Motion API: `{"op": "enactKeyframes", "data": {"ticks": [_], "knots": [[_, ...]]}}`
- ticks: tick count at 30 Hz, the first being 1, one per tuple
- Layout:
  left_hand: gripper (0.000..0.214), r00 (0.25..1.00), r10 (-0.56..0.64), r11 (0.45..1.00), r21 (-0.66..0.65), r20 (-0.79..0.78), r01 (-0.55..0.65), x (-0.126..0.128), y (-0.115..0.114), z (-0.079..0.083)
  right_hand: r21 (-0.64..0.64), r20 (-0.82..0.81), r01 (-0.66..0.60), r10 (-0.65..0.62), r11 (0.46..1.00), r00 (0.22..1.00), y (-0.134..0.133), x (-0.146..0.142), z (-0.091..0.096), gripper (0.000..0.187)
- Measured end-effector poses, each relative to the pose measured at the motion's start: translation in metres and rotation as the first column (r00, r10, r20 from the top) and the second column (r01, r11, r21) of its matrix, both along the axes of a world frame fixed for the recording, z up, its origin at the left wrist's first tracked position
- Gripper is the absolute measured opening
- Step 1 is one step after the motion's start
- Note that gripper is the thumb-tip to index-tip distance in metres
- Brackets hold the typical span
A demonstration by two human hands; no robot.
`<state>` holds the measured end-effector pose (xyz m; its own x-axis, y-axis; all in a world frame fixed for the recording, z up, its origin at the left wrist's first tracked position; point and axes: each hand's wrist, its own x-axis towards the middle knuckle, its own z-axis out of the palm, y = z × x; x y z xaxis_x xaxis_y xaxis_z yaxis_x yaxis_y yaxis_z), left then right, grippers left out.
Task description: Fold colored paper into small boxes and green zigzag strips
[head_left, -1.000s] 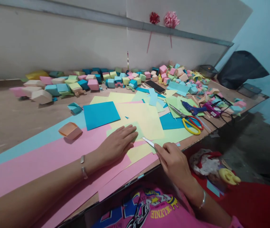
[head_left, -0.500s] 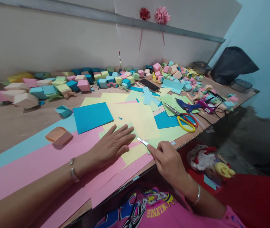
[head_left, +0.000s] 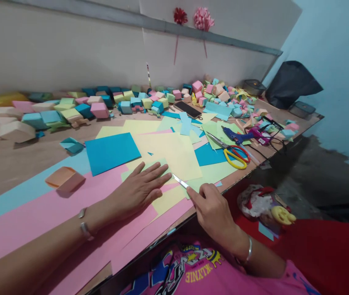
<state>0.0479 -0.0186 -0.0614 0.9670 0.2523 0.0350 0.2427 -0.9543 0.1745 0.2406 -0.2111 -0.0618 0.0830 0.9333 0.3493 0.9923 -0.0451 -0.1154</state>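
Note:
My left hand (head_left: 139, 190) lies flat with fingers stretched out, pressing on a light green sheet (head_left: 149, 168) that rests over yellow paper (head_left: 174, 151) and long pink sheets (head_left: 39, 209). My right hand (head_left: 212, 211) is closed around a thin cutter; its bare blade (head_left: 180, 181) pokes out toward my left fingertips and touches the paper near the table's front edge.
Yellow-and-red scissors (head_left: 234, 155), a blue glue gun (head_left: 237, 135) and a phone (head_left: 187, 109) lie to the right. A blue square (head_left: 111, 151) and an orange paper box (head_left: 65, 179) sit to the left. Many folded paper boxes (head_left: 100, 107) line the back wall. A bag (head_left: 263, 207) sits below the edge.
The view has drifted so everything sits further left in the frame. Both hands hold the same pose, with the blade tip slightly closer to my left fingers.

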Motion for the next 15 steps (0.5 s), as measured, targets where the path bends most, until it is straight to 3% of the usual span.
{"op": "enactKeyframes", "data": {"ticks": [9, 15], "knots": [[0.052, 0.999, 0.020, 0.999, -0.049, -0.026, -0.021, 0.003, -0.005, 0.011, -0.042, 0.000, 0.001, -0.001, 0.999, 1.000, 0.018, -0.002, 0.006, 0.040], [0.052, 1.000, 0.006, 0.998, -0.062, -0.009, -0.007, 0.002, -0.003, 0.008, 0.006, -0.012, 0.013, -0.013, 1.000, 1.000, 0.019, 0.009, 0.001, 0.039]]}}
